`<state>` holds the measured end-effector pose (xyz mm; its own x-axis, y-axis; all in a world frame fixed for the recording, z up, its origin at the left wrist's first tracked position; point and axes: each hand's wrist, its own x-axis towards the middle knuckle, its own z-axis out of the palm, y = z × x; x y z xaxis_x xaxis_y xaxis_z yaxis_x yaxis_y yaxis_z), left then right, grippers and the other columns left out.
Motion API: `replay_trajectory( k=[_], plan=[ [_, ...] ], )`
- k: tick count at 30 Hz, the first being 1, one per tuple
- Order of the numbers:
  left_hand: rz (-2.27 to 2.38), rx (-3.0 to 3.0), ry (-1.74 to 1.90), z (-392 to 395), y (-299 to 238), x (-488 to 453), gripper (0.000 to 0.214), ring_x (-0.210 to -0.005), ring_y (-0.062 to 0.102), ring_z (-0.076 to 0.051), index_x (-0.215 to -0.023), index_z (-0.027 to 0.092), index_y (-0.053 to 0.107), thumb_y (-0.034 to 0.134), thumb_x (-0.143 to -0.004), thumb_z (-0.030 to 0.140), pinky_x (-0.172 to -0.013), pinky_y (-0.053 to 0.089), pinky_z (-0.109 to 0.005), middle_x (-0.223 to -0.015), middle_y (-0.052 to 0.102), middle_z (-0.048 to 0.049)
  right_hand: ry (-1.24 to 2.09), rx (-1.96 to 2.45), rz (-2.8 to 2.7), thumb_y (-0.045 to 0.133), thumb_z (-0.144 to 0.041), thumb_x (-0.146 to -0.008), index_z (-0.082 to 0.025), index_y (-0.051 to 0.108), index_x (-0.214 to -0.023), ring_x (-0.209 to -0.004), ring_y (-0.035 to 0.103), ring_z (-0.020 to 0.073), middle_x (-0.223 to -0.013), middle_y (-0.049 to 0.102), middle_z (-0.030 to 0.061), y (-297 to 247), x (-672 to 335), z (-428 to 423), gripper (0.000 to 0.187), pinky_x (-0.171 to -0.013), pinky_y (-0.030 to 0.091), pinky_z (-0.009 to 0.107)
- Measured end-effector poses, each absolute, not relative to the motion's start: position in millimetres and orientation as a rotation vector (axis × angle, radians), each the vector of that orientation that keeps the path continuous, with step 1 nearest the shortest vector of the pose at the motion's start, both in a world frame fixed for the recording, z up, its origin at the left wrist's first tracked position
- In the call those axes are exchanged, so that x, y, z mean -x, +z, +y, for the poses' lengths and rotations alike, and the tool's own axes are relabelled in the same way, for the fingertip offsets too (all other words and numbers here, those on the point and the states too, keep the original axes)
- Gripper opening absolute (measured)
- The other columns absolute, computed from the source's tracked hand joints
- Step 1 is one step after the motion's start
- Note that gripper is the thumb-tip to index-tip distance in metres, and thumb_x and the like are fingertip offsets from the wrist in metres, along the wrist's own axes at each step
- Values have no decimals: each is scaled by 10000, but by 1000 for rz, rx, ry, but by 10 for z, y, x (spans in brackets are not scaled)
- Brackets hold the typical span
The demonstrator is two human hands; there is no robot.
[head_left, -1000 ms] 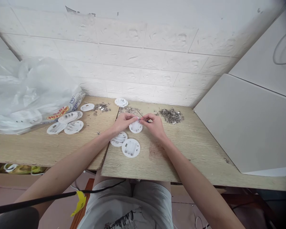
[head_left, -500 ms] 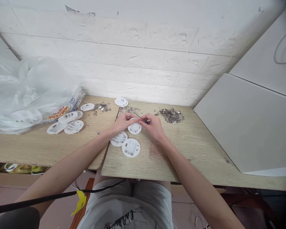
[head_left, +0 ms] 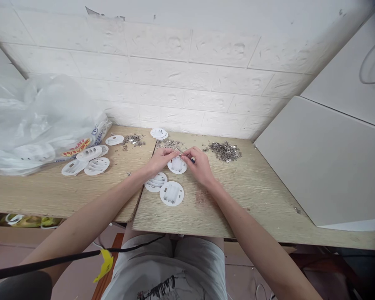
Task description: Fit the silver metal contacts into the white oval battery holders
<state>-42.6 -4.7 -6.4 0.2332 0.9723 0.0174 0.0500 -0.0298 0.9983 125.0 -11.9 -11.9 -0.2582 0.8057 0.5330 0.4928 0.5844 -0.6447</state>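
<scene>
Both hands meet over a round white plastic battery case [head_left: 177, 166] on the table. My left hand [head_left: 160, 161] is closed, its thumb and fingers pinching at the case's far left edge. Closed at the far right edge, my right hand [head_left: 200, 166] grips a small screwdriver [head_left: 193, 159]; its blue handle peeks out between the fingers, and its thin shaft is mostly hidden. Any small part under the fingertips is too small to make out. Nearer to me lie a second battery case [head_left: 171, 193] and another, tilted case [head_left: 155, 182].
Heaps of small metal contacts lie at the right [head_left: 225, 151] and left [head_left: 134, 141]. More white cases [head_left: 96, 166] are beside a clear plastic bag [head_left: 43, 125]. Another case [head_left: 159, 133] sits by the wall. A grey-white panel [head_left: 325, 166] stands at the right.
The screwdriver's shaft has swung and now shows less. My right hand has shifted slightly, and more of the case under the hands is visible.
</scene>
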Motion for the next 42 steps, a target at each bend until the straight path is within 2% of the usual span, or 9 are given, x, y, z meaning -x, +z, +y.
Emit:
replay_trajectory(
  k=[9,15,21,24,29,42],
  plan=[
    [1094,-1475,1006,-49,-64,433,369,-601,527,-118,-716,130,676,667,-704,498,-558,384,-238,-672,639,-20,533,1124,-1869,567,-290,-817,-202,561,-735,-724,530,164,-784,606,32,-128,-1231,-116,121,-676,413,303],
    [1070,-1427,1024,-55,-67,426,302,-631,564,-123,-762,132,696,716,-673,420,-591,417,-241,-702,664,-26,953,1115,-1624,655,-387,-740,-181,593,-818,-692,549,146,-812,634,28,-185,-1228,-75,228,-622,445,280],
    [1085,-1480,997,-40,-85,431,276,-593,546,-115,-763,139,698,680,-703,407,-551,401,-236,-677,649,-20,1156,1047,-1481,724,-391,-658,-173,589,-817,-705,557,133,-833,628,29,-199,-1209,-67,301,-654,471,274],
    [1068,-1507,988,-32,-93,431,298,-608,560,-123,-813,142,709,673,-709,419,-558,413,-241,-709,666,-25,1231,1030,-1408,742,-394,-637,-176,579,-810,-660,531,114,-772,603,4,-161,-1201,-96,322,-616,456,255],
    [1059,-1528,966,-43,-84,422,293,-634,570,-127,-847,141,706,679,-712,400,-562,424,-236,-732,670,-28,1319,993,-1329,753,-372,-628,-181,554,-793,-592,479,90,-670,527,-38,-121,-1194,-132,322,-542,406,226],
    [1095,-1485,966,-51,-71,414,249,-565,550,-122,-782,127,676,700,-668,348,-527,392,-240,-656,636,-18,1333,1034,-1377,722,-379,-650,-183,561,-821,-537,430,79,-632,505,-45,-99,-1193,-151,306,-490,340,218]
  ],
)
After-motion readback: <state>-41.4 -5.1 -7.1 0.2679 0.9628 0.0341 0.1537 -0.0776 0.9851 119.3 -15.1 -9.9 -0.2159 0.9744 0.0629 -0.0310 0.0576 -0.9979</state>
